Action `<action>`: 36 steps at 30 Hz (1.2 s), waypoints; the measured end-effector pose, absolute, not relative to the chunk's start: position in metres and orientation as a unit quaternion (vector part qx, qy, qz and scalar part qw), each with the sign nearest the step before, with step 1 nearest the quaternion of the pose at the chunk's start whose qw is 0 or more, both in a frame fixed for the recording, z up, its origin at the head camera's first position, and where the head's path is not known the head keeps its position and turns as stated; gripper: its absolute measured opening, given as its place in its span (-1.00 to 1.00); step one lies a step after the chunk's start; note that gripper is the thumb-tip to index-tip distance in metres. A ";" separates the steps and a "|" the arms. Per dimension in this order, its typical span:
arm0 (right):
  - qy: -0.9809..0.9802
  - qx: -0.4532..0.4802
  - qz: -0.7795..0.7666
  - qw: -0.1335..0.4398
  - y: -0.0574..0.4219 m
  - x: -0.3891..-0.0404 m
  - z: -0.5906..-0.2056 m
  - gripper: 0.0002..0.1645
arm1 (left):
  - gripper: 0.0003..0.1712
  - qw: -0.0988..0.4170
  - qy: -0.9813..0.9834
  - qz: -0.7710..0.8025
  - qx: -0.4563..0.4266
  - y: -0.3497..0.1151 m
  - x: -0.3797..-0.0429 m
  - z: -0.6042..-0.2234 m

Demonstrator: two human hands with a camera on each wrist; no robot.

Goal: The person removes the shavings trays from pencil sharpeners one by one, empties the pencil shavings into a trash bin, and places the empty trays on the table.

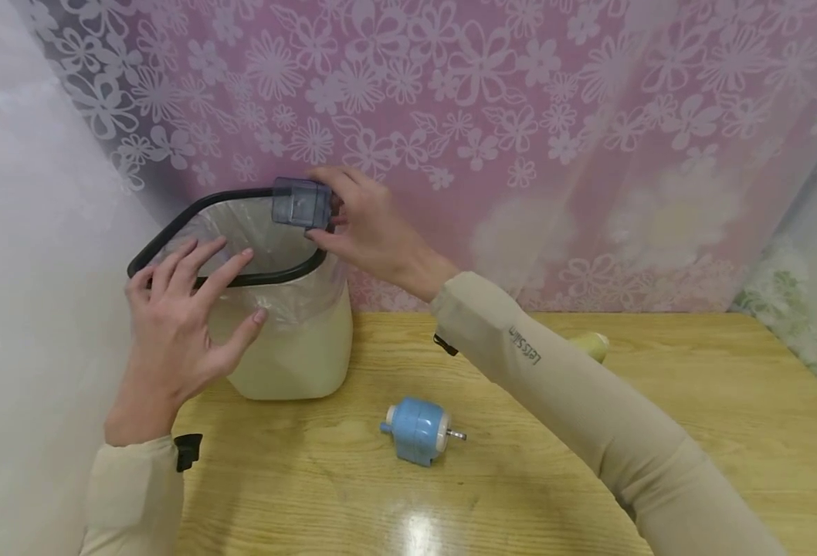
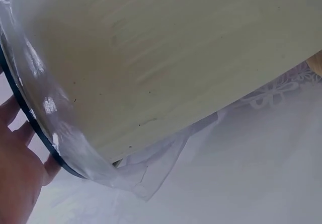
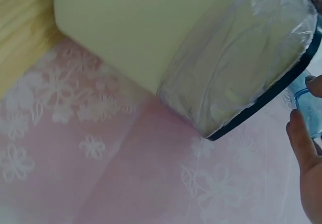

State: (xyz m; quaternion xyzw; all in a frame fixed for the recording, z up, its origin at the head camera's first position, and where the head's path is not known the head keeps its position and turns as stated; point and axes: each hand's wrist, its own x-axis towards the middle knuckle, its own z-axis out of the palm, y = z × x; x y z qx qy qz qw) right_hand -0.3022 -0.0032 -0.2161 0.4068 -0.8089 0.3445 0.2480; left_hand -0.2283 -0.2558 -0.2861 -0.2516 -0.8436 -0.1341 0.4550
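Because your right hand (image 1: 370,232) pinches the translucent plastic box (image 1: 300,205) at the black rim's (image 1: 283,276) two o'clock, a slackened pinch could drop it into the bin (image 1: 304,363); your left hand (image 1: 175,332), fingers splayed at seven o'clock, might drag the plastic liner (image 1: 293,301) loose.

Homelike corner, pink floral curtain (image 1: 492,185)

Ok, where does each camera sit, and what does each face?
Head-worn: faces forward and down at the bin; left hand, right hand and sleeves show.
Left wrist-worn: faces the bin's side; part of that hand shows.
Right wrist-worn: faces the bin and pink backdrop; part of that hand shows.
Head and right-wrist views share the transparent container.
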 end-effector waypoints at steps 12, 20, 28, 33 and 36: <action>-0.783 0.298 0.512 0.189 0.005 -0.295 -0.216 -0.25 | -0.13 0.463 -0.843 -0.122 -0.247 -0.253 -0.216 -0.282; -0.790 0.259 0.532 0.158 0.011 -0.290 -0.216 -0.22 | -0.15 0.465 -0.841 -0.121 -0.248 -0.252 -0.211 -0.280; -0.779 0.258 0.550 0.154 0.025 -0.285 -0.221 -0.21 | -0.16 0.469 -0.836 -0.124 -0.256 -0.246 -0.206 -0.279; -0.781 0.249 0.552 0.151 0.035 -0.279 -0.224 -0.20 | -0.17 0.473 -0.829 -0.124 -0.271 -0.240 -0.202 -0.279; -0.786 0.245 0.546 0.155 0.042 -0.275 -0.226 -0.21 | -0.18 0.472 -0.828 -0.123 -0.277 -0.236 -0.200 -0.279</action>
